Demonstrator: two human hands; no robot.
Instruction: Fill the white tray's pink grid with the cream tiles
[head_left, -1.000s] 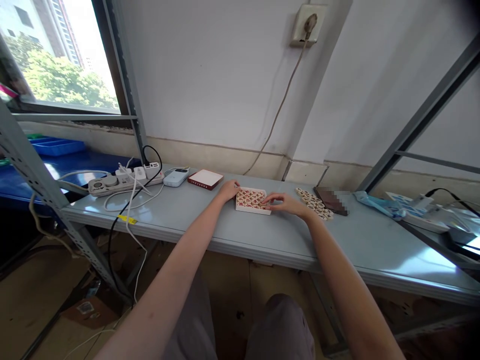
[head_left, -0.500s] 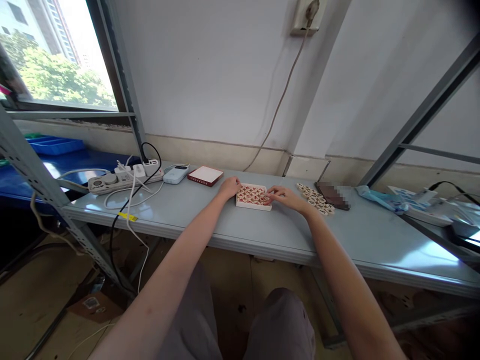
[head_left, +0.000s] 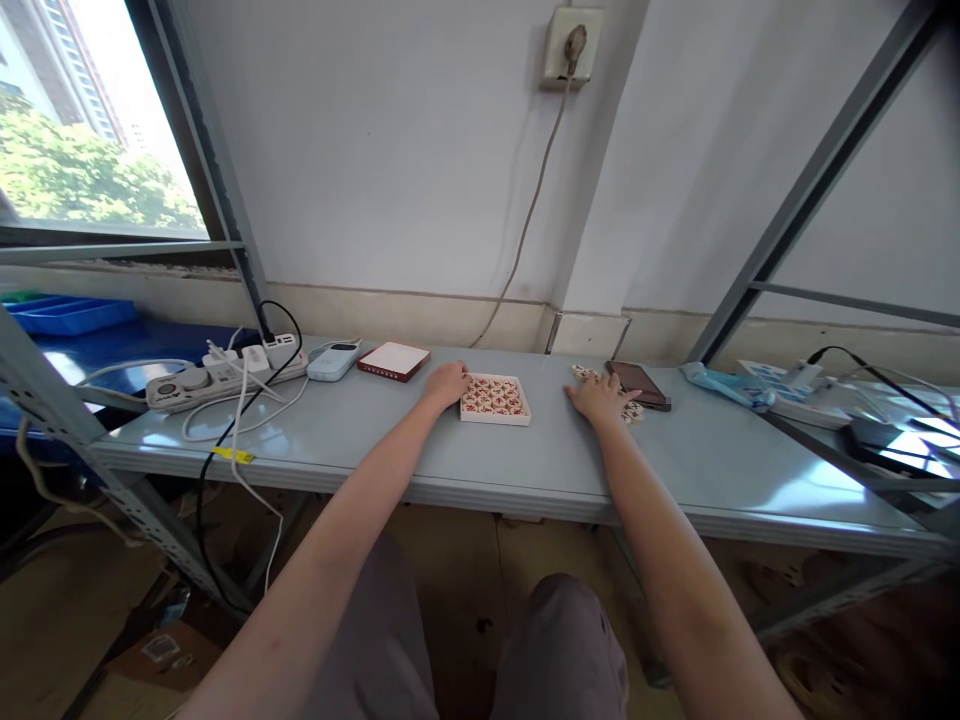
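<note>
A shallow white box (head_left: 495, 420) sits mid-table, filled with round Chinese chess pieces (head_left: 493, 396) bearing red characters. My left hand (head_left: 448, 384) holds the box at its left side, fingers closed at the back left corner. To the right, my right hand (head_left: 600, 398) lies palm down with spread fingers over a group of loose Chinese chess pieces (head_left: 634, 411) with dark markings, covering most of them. Whether any piece is under its fingertips I cannot tell. The dark red box lid (head_left: 394, 360) with a white top lies left of my left hand.
Just behind the loose pieces is a brown flat case (head_left: 640, 385). A power strip (head_left: 225, 375) with tangled cables and a pale blue power bank (head_left: 334, 362) occupy the left side. A blue plastic bag (head_left: 727, 387) lies at the right. Metal posts frame the table.
My right hand has moved off the box's right end, going right onto the loose pieces, and its fingers have spread. My left hand stays at the box. The view has shifted slightly.
</note>
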